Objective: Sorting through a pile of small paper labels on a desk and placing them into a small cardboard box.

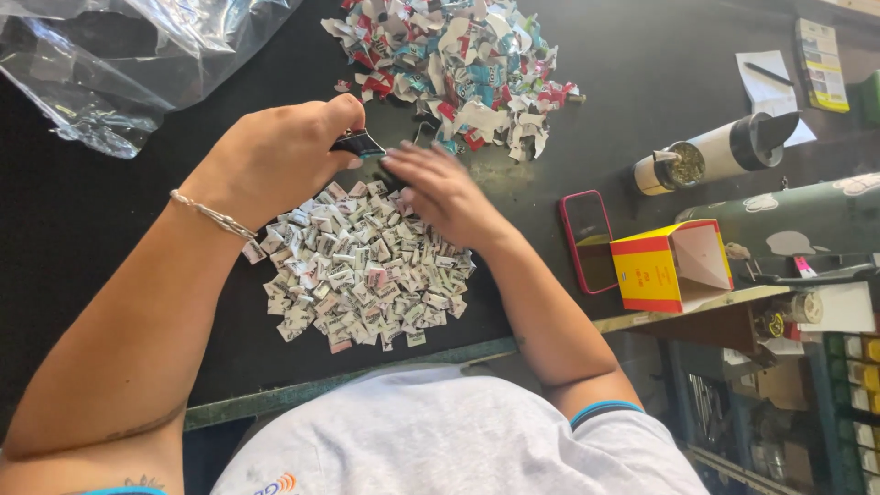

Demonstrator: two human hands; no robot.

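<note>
A small dark wrapper strip sat pinched in the left hand, which was closed on it, just above the heap of folded paper pieces. It looked light, thin and easily creased, best taken by its edges with the fingertips. The right hand lay flat with fingers extended, touching the strip's end at three o'clock. At twelve o'clock lay one pile of torn wrappers, too many to count, as were the folded pieces. On the black table, at three o'clock, stood one phone and one yellow box.
</note>
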